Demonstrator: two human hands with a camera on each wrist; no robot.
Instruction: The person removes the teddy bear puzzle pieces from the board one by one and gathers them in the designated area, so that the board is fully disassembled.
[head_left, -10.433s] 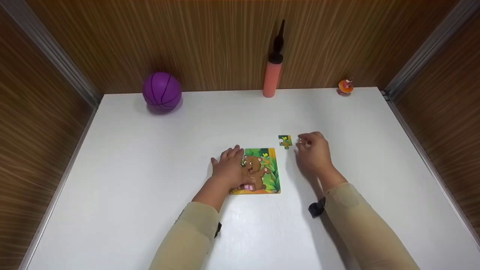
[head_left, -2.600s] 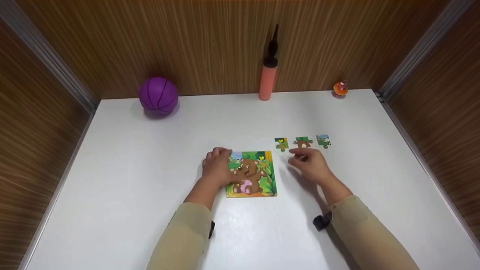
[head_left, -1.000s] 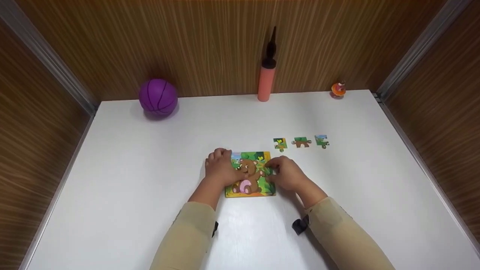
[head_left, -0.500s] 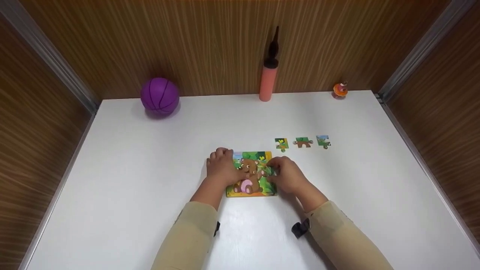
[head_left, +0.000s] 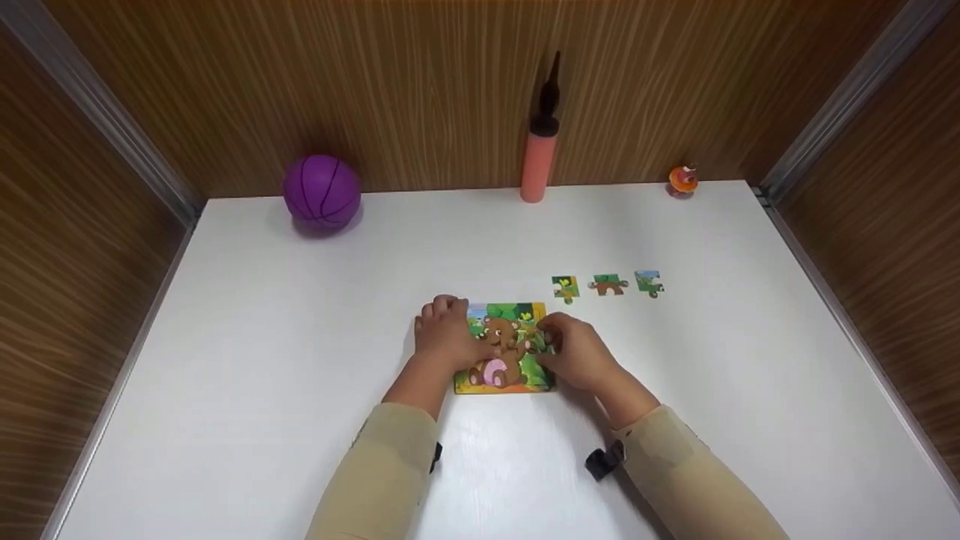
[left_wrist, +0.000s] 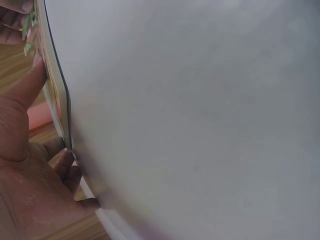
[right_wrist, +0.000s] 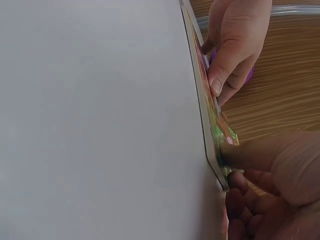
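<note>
A bear jigsaw puzzle in a thin square tray [head_left: 496, 373] lies mid-table. My left hand [head_left: 442, 334] steadies it, thumb pressing the picture and fingers at the left edge. At the right edge, my right hand [head_left: 581, 352] pinches a green puzzle piece [left_wrist: 29, 34] between thumb and fingers. The piece tilts up from the picture in the left wrist view; my fingers hide part of it. Beyond the puzzle, three loose pieces lie in a row: a yellow-and-green one [head_left: 566, 288], a brown-and-green one [head_left: 608, 285] and a blue-and-green one [head_left: 649, 282].
Along the back of the white table [head_left: 255, 360] stand a purple ball [head_left: 322, 191], a pink hand pump [head_left: 537, 165] with a black top, and a small orange-and-red toy [head_left: 682, 181]. Wood-grain panels [head_left: 420, 97] enclose the back and both sides.
Two more loose pieces have joined the single one of ten seconds ago. My right hand has come left from that row to the puzzle's right edge. Lately both hands have barely moved.
</note>
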